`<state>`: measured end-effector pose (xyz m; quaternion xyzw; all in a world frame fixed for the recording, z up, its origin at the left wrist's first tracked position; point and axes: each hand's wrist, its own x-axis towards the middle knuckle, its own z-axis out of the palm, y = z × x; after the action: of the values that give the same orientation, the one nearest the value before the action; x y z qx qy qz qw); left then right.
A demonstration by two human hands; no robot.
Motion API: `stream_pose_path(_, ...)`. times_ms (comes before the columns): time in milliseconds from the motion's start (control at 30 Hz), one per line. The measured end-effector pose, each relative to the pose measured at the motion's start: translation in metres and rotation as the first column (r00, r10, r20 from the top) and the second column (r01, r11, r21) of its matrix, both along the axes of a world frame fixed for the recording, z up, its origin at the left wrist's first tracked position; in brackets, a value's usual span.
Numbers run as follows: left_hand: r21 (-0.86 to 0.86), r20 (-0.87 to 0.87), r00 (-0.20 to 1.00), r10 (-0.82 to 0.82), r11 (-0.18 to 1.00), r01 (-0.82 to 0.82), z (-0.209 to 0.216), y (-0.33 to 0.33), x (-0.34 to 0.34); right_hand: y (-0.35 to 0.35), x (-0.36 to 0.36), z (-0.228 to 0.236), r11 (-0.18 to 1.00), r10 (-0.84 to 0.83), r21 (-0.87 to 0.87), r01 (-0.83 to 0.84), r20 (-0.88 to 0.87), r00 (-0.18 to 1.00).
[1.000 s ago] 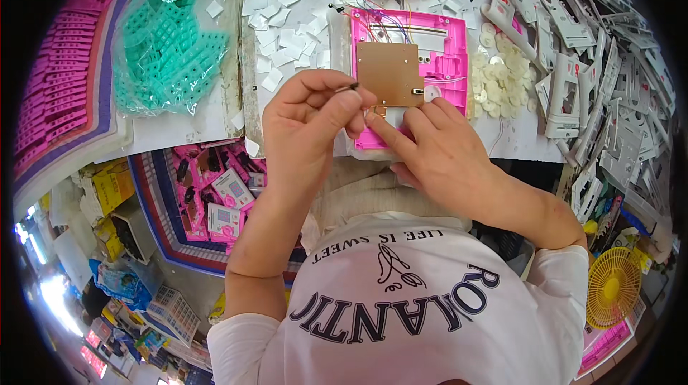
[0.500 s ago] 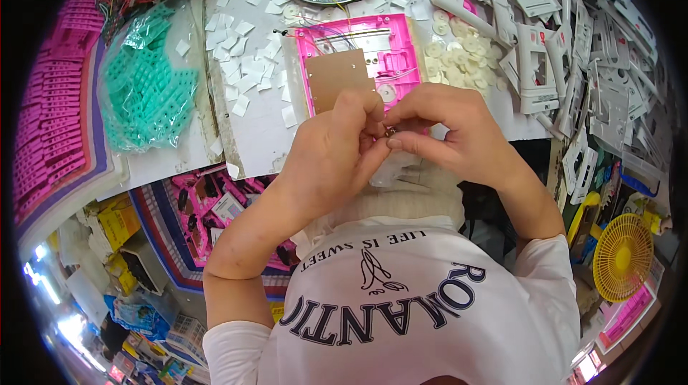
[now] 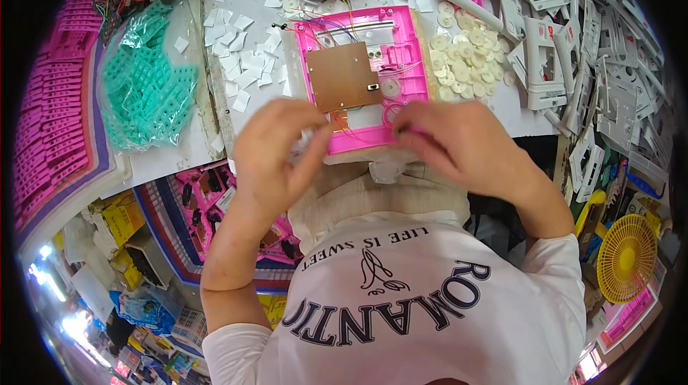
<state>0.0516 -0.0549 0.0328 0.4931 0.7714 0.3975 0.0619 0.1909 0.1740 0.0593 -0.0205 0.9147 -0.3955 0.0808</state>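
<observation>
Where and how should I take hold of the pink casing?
Probably pinch the pink casing by its right wall, toward the far end, reaching down from the right: that raised edge looks bare, the brown board sits left of it, and pale discs lie close outside.

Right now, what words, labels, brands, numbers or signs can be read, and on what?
White shirt: large dark lettering, readable, not copied here.
White plastic parts: small print and red marks, too small to read.
Yellow box: printing, too blurred.
Blue bag: printing, too blurred.
Brown board: no readable text.
</observation>
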Motion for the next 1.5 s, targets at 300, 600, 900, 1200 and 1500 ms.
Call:
stream_pose_path(300, -0.280, -0.280, 0.954, -0.110, 0.959, 0.028, -0.022, -0.010, 0.024, 0.001, -0.003, 0.006, 0.847, 0.157, 0.520, -0.108, -0.050, 0.986)
stream_pose_path(600, -0.349, -0.331, 0.938, -0.107, 0.937, -0.017, -0.021, -0.009, 0.029, -0.001, 0.013, -0.001, 0.870, 0.210, 0.472, -0.143, -0.093, 0.973)
stream_pose_path(900, -0.324, -0.210, 0.971, -0.111, 0.945, 0.038, -0.011, -0.007, 0.034, 0.018, 0.031, -0.055, 0.982, 0.004, 0.166, 0.091, -0.500, 0.866)
stream_pose_path(1200, -0.266, -0.341, 0.896, -0.282, 0.944, 0.196, -0.023, 0.027, 0.071, 0.005, 0.048, -0.059, 0.939, -0.024, 0.285, 0.193, -0.506, 0.862)
stream_pose_path(1500, -0.277, -0.631, 0.705, -0.324, 0.943, 0.185, -0.021, 0.033, 0.071, 0.024, -0.004, 0.007, 0.900, 0.257, 0.400, -0.172, -0.168, 0.952)
